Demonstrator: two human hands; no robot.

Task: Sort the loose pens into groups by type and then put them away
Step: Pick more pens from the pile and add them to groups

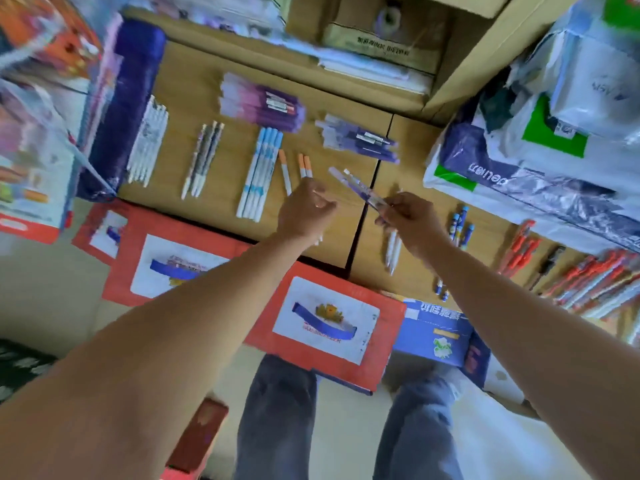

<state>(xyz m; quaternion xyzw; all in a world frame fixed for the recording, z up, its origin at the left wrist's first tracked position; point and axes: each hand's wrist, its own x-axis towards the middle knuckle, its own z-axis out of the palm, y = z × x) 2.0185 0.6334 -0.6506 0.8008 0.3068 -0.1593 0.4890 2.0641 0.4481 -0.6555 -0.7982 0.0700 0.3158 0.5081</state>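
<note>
Head view: a smooth tan wooden desk (pixel 187 98) carries slim, straight pens laid in tidy rows. The right hand (pixel 410 220) pinches a clear purple pen (pixel 356 187) by its near end, over the dark seam that splits the desktop. The pen is a thin, glossy tube with a pale purple print, too blurred to read. Its long axis runs from 4 o'clock to 10 o'clock, and the free tip points to 10 o'clock.

The left hand (pixel 304 209), at 9 o'clock of the right hand, has its fingers curled at the lower ends of two orange-capped pens (pixel 304 166); I cannot tell whether it grasps them. A single orange-capped pen (pixel 284 171) lies just beside them at 9 o'clock. Further toward 9 o'clock lie a row of blue-and-white pens (pixel 259 171), some patterned pens (pixel 204 155) and a row of white pens (pixel 147 147), all running roughly 12 to 6.

At 12 o'clock of the hands sit two shiny purple packs (pixel 263 103). At 3 o'clock lie short blue pens (pixel 460 223) and red pens (pixel 519 247), under a crinkled plastic bag (pixel 536 133). Flat red cardboard boxes (pixel 329 317) line the desk's near edge.
</note>
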